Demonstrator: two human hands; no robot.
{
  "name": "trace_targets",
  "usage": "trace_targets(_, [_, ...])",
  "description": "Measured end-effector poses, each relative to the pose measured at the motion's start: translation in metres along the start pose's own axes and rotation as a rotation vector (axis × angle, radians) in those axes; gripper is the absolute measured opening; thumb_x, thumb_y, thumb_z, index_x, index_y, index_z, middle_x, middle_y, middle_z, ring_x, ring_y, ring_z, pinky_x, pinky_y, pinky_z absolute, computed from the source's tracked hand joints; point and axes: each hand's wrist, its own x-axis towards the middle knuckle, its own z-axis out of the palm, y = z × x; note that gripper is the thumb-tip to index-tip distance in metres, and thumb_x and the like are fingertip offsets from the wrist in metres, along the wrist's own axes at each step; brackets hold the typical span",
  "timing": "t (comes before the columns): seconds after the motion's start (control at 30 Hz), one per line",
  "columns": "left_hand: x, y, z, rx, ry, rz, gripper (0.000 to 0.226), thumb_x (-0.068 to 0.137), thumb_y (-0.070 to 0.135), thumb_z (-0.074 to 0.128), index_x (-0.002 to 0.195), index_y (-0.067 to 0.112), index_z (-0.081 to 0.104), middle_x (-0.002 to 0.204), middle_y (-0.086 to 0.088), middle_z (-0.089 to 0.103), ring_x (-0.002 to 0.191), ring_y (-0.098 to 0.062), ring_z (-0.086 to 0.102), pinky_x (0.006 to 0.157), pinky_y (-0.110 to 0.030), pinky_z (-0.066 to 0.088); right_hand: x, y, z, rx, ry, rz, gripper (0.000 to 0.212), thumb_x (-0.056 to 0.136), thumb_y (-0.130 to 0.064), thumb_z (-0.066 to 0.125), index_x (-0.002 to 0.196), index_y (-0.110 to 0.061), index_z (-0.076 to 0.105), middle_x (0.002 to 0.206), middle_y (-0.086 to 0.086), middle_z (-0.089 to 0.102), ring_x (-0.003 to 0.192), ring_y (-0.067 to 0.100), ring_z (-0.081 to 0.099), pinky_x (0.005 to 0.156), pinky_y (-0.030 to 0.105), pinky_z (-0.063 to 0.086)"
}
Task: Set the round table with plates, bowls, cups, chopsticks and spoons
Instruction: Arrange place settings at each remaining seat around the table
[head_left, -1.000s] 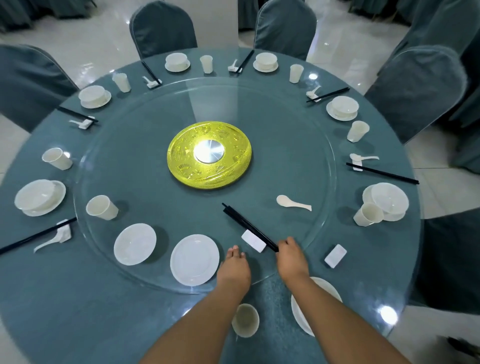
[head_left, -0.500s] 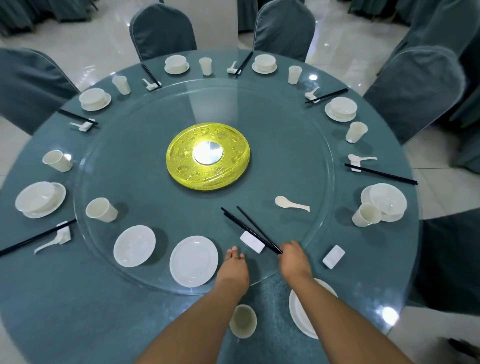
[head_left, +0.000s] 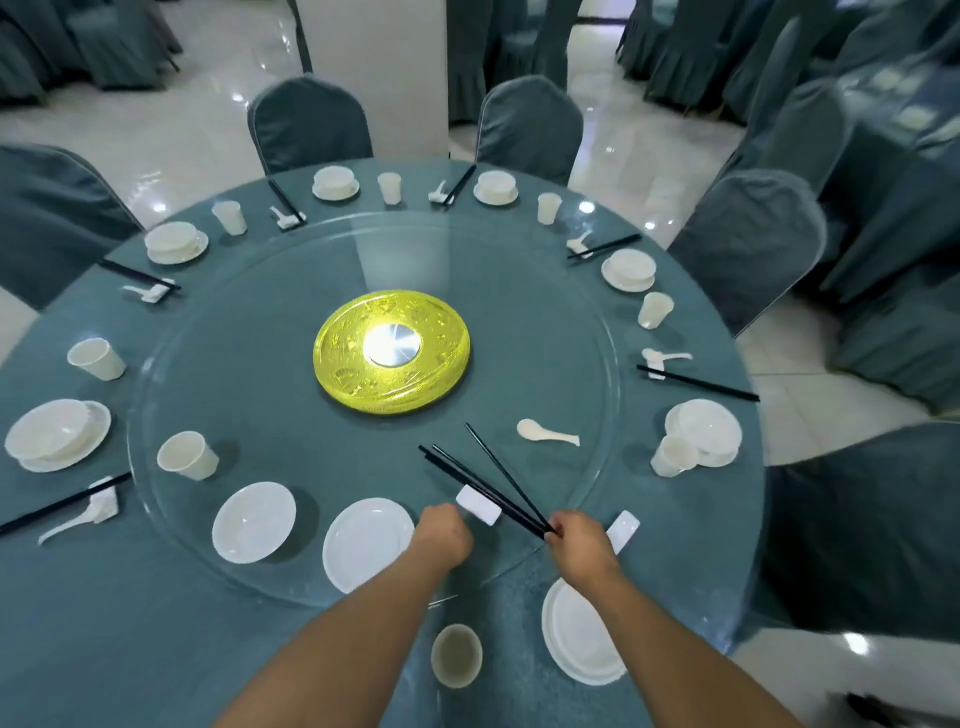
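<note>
Right hand (head_left: 582, 545) pinches the near ends of black chopsticks (head_left: 483, 480); sticks fan out across the glass turntable (head_left: 571, 322), one tip raised apart from the others. Left hand (head_left: 441, 535) fingers curled at the near edge of a white chopstick rest (head_left: 479, 505); grip on it cannot be told. Loose spoon (head_left: 545, 434) lies on the glass, right of the chopsticks. Two plates (head_left: 363, 543) sit left of left hand. Cup (head_left: 456, 656) and plate (head_left: 582, 631) on table (head_left: 130, 649) near edge.

No text, label, brand, number or sign can be read anywhere in view.
</note>
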Motion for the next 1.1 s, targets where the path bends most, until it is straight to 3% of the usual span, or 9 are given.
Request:
trace_targets(0.1, [-0.008,0.02,-0.021,-0.792,0.078,-0.119,0.021,0.092,0.005,0.045,0.076,0.009,0.058,0.079,-0.016,0.059,0.063,-0.02,0.055,0.058,-0.026,0.044,-0.015,0.003,-0.022,0.078,-0.028,-0.036,0.027,0.09,-0.02,0.06,0.067,-0.023,0.046,0.072,-0.001,0.057,0.071,0.019,0.053,0.066,0.032,0.042])
trace_targets(0.17, [-0.017,0.034,-0.031,-1.273,0.015,-0.173,0.022,0.091,-0.001,0.045,0.075,0.011,0.051,0.072,-0.01,0.05,0.057,-0.018,0.044,0.052,-0.025,0.041,-0.026,0.005,-0.035,0.111,-0.03,-0.052,0.028,0.089,-0.019,0.063,0.066,-0.024,0.047,0.07,-0.001,0.057,0.069,0.017,0.051,0.069,0.031,0.045])
trace_targets(0.23, [-0.025,0.042,-0.037,-1.443,-0.039,-0.158,0.02,0.088,-0.004,0.044,0.081,0.011,0.055,0.076,-0.009,0.055,0.062,-0.02,0.047,0.059,-0.029,0.046,-0.034,0.01,-0.045,0.135,-0.031,-0.062,0.022,0.089,-0.018,0.064,0.07,-0.021,0.053,0.07,-0.002,0.058,0.068,0.016,0.049,0.069,0.029,0.044])
trace_targets(0.33, [-0.031,0.048,-0.043,-1.549,-0.09,-0.102,0.026,0.087,0.002,0.044,0.101,0.013,0.062,0.096,-0.007,0.07,0.079,-0.021,0.06,0.084,-0.041,0.052,-0.041,0.016,-0.056,0.134,-0.043,-0.078,0.007,0.089,-0.016,0.064,0.083,-0.013,0.067,0.075,0.0,0.063,0.071,0.014,0.052,0.073,0.027,0.041])
trace_targets(0.4, [-0.032,0.051,-0.047,-1.6,-0.13,-0.064,0.022,0.093,0.01,0.047,0.108,0.016,0.063,0.104,-0.005,0.073,0.085,-0.02,0.063,0.089,-0.044,0.054,-0.042,0.018,-0.063,0.134,-0.062,-0.078,0.011,0.09,-0.014,0.062,0.092,-0.011,0.072,0.079,0.005,0.067,0.073,0.013,0.053,0.076,0.028,0.046])
trace_targets(0.57, [-0.033,0.064,-0.057,-1.646,-0.168,0.051,0.016,0.102,0.016,0.049,0.111,0.009,0.061,0.108,-0.012,0.072,0.101,-0.027,0.069,0.078,-0.046,0.059,-0.047,0.019,-0.077,0.158,-0.056,-0.048,0.019,0.089,-0.013,0.059,0.097,-0.019,0.075,0.091,0.003,0.075,0.084,0.013,0.065,0.081,0.023,0.049])
trace_targets(0.73, [-0.032,0.074,-0.062,-1.609,-0.179,0.078,0.015,0.101,0.014,0.051,0.11,0.007,0.061,0.106,-0.012,0.073,0.106,-0.032,0.067,0.078,-0.047,0.059,-0.043,0.011,-0.08,0.16,-0.049,-0.053,0.018,0.088,-0.02,0.062,0.1,-0.025,0.075,0.084,-0.006,0.074,0.07,0.005,0.061,0.07,0.022,0.05])
trace_targets(0.93, [-0.032,0.073,-0.064,-1.581,-0.134,0.076,0.011,0.1,0.014,0.054,0.109,0.012,0.06,0.101,-0.009,0.075,0.097,-0.031,0.07,0.08,-0.043,0.058,-0.044,0.009,-0.079,0.193,-0.088,-0.118,0.023,0.089,-0.016,0.062,0.106,-0.024,0.075,0.094,-0.009,0.075,0.087,0.008,0.068,0.085,0.025,0.054])
trace_targets(1.1, [-0.031,0.072,-0.063,-1.567,-0.094,0.087,0.013,0.097,0.011,0.059,0.109,0.011,0.063,0.1,-0.009,0.074,0.095,-0.031,0.07,0.087,-0.046,0.057,-0.044,0.011,-0.081,0.179,-0.138,-0.107,0.021,0.09,-0.018,0.062,0.105,-0.024,0.076,0.074,-0.014,0.066,0.069,0.004,0.058,0.072,0.021,0.05])
